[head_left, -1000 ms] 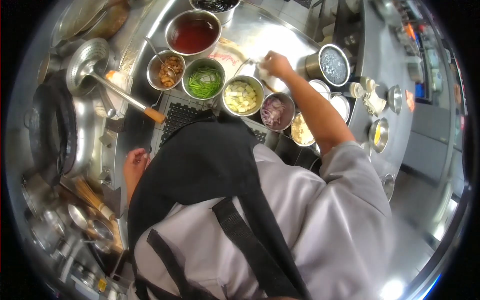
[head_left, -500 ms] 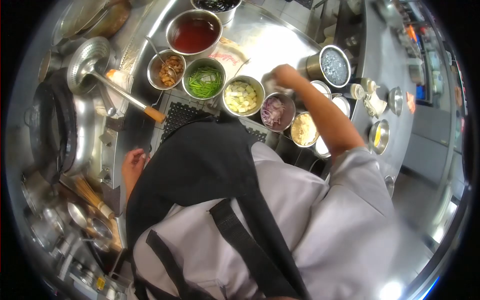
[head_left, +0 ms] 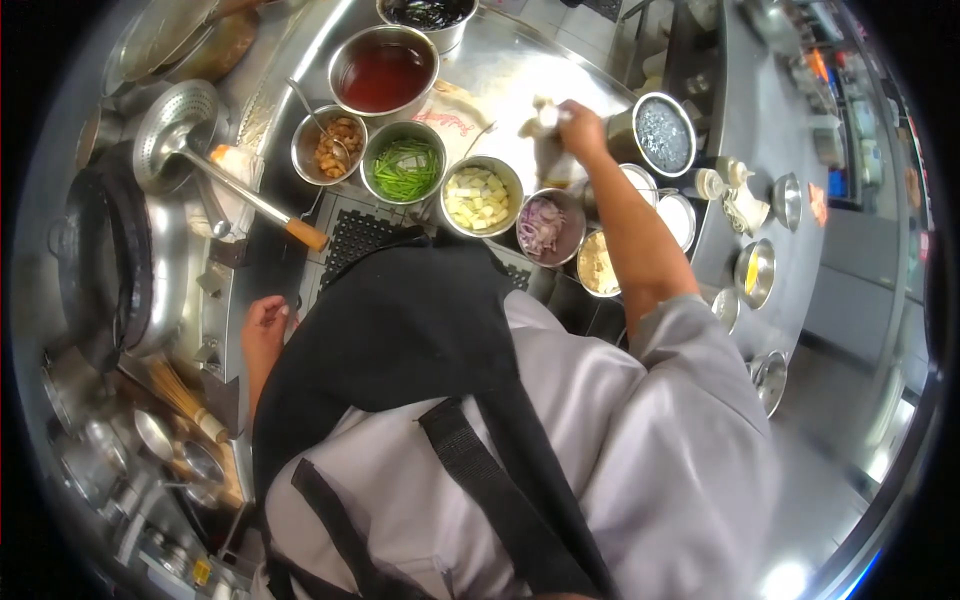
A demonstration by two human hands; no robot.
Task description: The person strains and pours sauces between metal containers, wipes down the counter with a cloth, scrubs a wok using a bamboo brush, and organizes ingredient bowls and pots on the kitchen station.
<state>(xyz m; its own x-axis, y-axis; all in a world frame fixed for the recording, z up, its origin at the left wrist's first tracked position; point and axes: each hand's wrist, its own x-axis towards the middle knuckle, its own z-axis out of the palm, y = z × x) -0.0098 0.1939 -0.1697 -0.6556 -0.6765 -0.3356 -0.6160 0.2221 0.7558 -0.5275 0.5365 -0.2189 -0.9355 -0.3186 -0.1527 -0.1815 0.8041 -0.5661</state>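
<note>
My right hand (head_left: 582,131) reaches over the steel counter (head_left: 505,60), its fingers closed on a small whitish, crumpled-looking thing (head_left: 545,112) that is too blurred to name. Below the hand, a steel bowl of sliced purple onion (head_left: 541,226) and a bowl of pale cubes (head_left: 476,198) stand side by side. A bowl of creamy pale food (head_left: 600,266) sits partly under my right forearm. My left hand (head_left: 267,322) hangs low beside the black apron (head_left: 410,320), fingers loosely curled with nothing visible in them.
Bowls of cut green vegetable (head_left: 405,172) and brown pieces with a spoon (head_left: 338,150) stand left of the cubes, below a pot of red liquid (head_left: 385,80). A pot of clear liquid (head_left: 664,135) is at right. A wooden-handled strainer (head_left: 305,234) projects from the stove side.
My right hand has moved up and slightly right across the counter, with the whitish thing in it. My left hand stays almost where it was. The view has shifted slightly.
</note>
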